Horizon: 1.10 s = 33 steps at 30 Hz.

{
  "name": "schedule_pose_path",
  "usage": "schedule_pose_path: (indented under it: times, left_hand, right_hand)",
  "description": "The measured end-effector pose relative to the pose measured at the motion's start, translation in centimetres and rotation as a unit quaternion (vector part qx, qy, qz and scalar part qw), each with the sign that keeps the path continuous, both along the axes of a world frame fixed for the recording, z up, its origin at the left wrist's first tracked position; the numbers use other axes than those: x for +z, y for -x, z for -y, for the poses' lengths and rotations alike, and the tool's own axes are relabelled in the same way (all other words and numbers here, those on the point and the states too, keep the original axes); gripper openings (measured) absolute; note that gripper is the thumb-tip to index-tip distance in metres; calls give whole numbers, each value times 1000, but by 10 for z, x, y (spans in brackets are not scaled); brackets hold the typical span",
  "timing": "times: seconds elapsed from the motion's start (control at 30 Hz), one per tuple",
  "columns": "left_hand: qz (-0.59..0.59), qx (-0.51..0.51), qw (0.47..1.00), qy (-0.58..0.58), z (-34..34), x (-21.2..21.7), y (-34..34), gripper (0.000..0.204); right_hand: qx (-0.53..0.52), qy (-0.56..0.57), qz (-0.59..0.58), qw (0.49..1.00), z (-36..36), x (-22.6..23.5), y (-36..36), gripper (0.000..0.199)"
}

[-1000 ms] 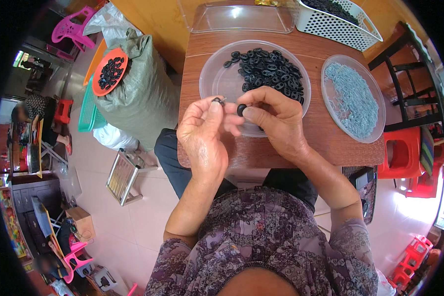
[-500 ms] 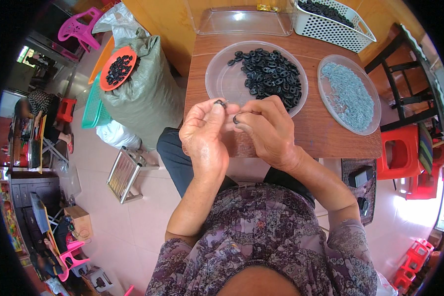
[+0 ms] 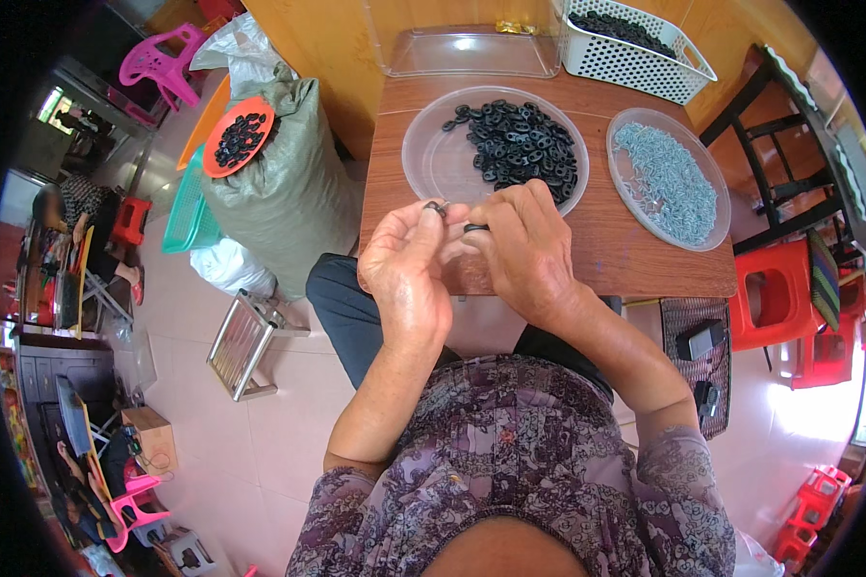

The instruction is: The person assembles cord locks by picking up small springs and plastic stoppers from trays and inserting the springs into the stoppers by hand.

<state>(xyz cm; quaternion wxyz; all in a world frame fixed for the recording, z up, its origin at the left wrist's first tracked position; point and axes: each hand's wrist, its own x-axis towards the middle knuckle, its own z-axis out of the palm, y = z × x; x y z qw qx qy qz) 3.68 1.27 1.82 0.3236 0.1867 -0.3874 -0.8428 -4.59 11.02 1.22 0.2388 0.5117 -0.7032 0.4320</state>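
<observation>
My left hand (image 3: 406, 274) is closed over the near edge of the wooden table, pinching a small black plastic piece (image 3: 436, 208) between thumb and fingers. A thin shiny bit shows beside that piece, too small to name. Close on its right, my right hand (image 3: 527, 252) is closed too, with a black oval plastic piece (image 3: 475, 228) at its fingertips. Just beyond the hands stands a clear round tray (image 3: 421, 175) with a heap of black oval pieces (image 3: 531, 154). To its right, a second clear round tray (image 3: 614, 159) holds many thin silvery metal pins or screws (image 3: 678, 188).
At the table's back are a clear rectangular tray (image 3: 471, 60) and a white perforated basket (image 3: 635, 77) of black pieces. An orange plate (image 3: 250, 108) of black pieces rests on a full sack (image 3: 279, 202) at left. Red stools (image 3: 770, 298) stand right, a metal-framed stool (image 3: 243, 346) left.
My right hand has turned slightly, and the black piece in its fingertips shows more from the side. The left hand keeps its pinch. The whole view has shifted a little.
</observation>
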Motion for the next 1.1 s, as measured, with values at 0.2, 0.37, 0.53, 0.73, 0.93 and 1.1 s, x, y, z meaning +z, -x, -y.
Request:
schedule_pose_path:
  times: [0.2,0.37,0.53,0.73,0.93,1.1]
  left_hand:
    - [-26,-29,999,-7,-3,4,-10,11]
    - [-3,-20,999,39,-6,4,-15,13]
    - [-2,-19,999,46,-12,5,-20,14]
    - [19,-14,996,88,-18,5,-22,19]
    - [34,19,991,129,-20,0,-21,20]
    - [45,23,986,156,-21,-2,-19,18]
  right_hand:
    - [60,10,300,952,-13,6,-5,16]
    - [152,85,567,805,-20,11,-1,16]
    - [169,101,633,748,-19,11,-3,18]
    - [183,123,678,701,-14,10,-6,19]
    - [187,126,674,703,-13,8,-6,18]
    - [178,122,669,712,-11,6,-7,17]
